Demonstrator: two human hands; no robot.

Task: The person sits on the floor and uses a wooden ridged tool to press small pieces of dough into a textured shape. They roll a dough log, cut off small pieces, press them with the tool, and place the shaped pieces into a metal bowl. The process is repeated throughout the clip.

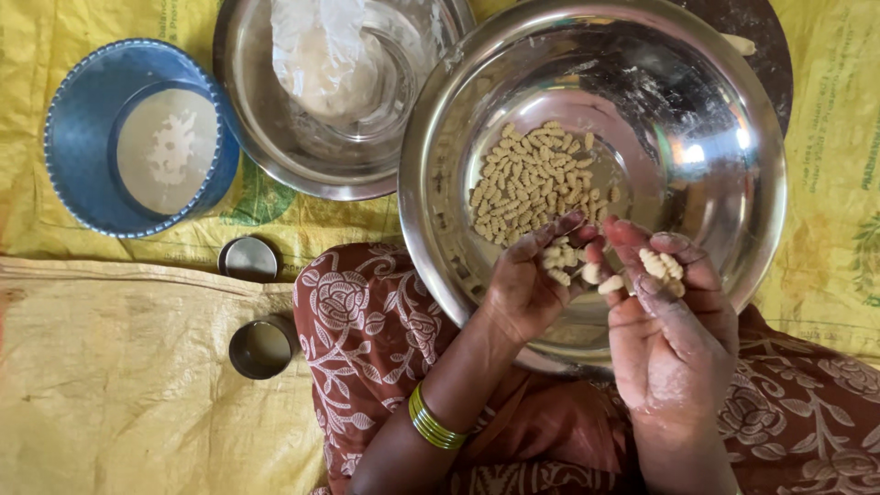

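Progress looks partial: a heap of ridged dough pieces [536, 183] already lies in the large steel bowl [733, 229], the left hand [527, 289] cups several more, the right hand [674, 321] pinches a few, and a dough lump [321, 55] sits unshaped in the second bowl [266, 137].

Yellow woven sacking [110, 385] covered the floor, two pieces of it meeting in a folded seam on the left. On it rested a blue sieve [137, 137] with a pale mesh bottom, a steel bowl [302, 156] beside that, and a larger steel bowl [697, 119] overlapping its rim (partly propped on a lap of patterned brown cloth [367, 339]). Two small round steel tins [248, 259] sat near the seam, one above the other. A dark round board [756, 37] showed behind the larger bowl.
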